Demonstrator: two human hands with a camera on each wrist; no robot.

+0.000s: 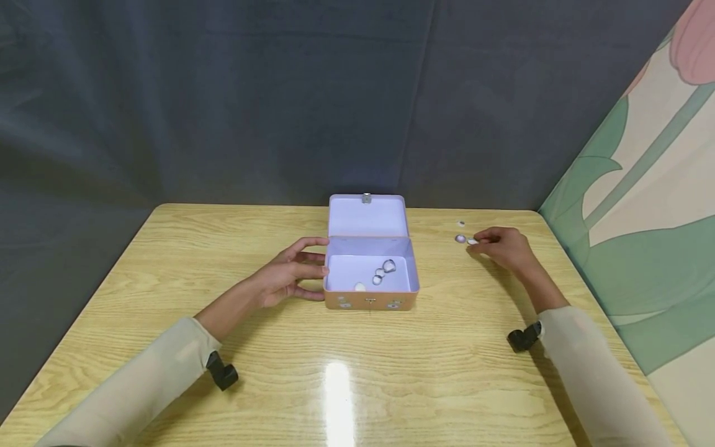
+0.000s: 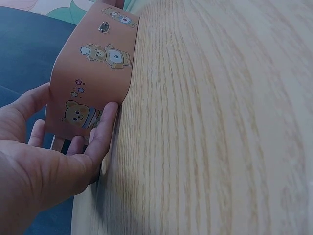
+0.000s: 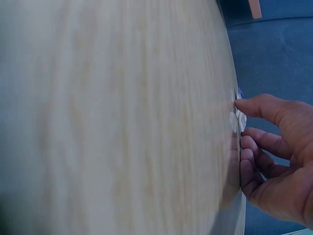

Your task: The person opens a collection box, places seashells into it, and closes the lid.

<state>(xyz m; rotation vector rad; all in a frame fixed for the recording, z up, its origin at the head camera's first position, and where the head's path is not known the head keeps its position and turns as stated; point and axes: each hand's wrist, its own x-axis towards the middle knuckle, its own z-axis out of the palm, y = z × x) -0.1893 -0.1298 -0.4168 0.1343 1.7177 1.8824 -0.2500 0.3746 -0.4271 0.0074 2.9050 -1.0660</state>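
A tin box (image 1: 370, 302), orange outside and lavender inside, stands with its lid (image 1: 367, 216) raised. Several small round clear and white pieces (image 1: 388, 266) lie inside. My left hand (image 1: 285, 276) rests spread fingers against the box's left end; in the left wrist view its fingertips touch the bear-printed orange wall (image 2: 93, 73). Off to the right, my right hand (image 1: 505, 249) pinches a small whitish disc (image 1: 472, 241) right at the tabletop. The right wrist view has this disc (image 3: 241, 120) between the fingertips. Beside it lies a shiny round piece (image 1: 460, 238).
One more small round piece (image 1: 460, 223) lies further back on the wooden table (image 1: 268, 385). A dark curtain (image 1: 279, 112) hangs behind the table, and a flower-patterned cloth (image 1: 659, 205) borders the right side.
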